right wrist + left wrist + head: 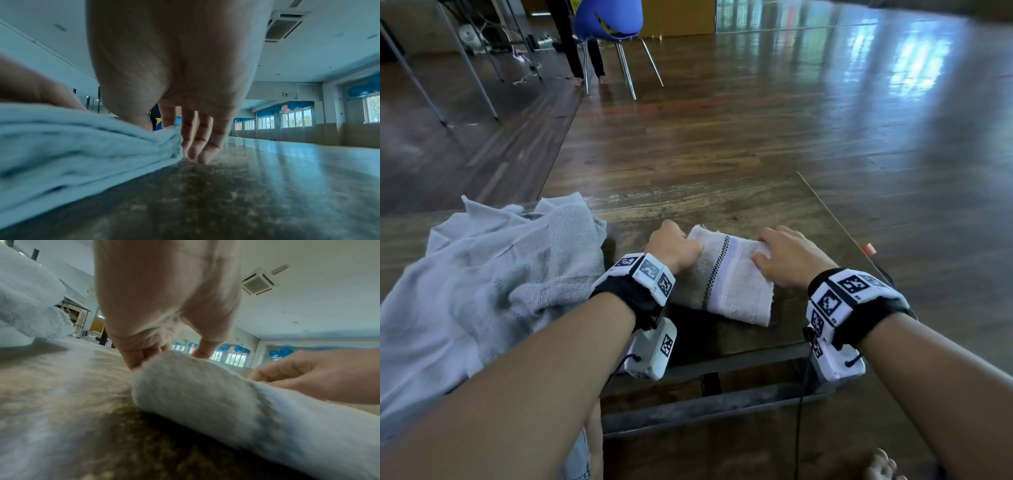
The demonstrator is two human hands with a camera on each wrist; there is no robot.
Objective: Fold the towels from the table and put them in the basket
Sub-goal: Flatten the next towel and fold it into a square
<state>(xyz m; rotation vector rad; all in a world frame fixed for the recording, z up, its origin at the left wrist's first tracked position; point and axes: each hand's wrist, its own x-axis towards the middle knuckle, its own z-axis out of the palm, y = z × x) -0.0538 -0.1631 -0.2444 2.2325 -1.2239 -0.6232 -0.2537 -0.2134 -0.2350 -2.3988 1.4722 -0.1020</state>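
Observation:
A white towel (726,274) with a checkered stripe lies folded into a small rectangle on the wooden table (722,202). My left hand (674,248) grips its far left edge, fingers curled against the fold and thumb on top (144,360). My right hand (787,255) is at the towel's right edge. Its thumb lies on the cloth, and its fingers (203,146) point straight down to the table beside the towel's corner (170,138). No basket is in view.
A heap of unfolded white towels (500,274) covers the table's left side, close to my left forearm. The table's right edge (835,219) runs just past my right hand. A blue chair (607,17) and a person's legs stand far off on the wooden floor.

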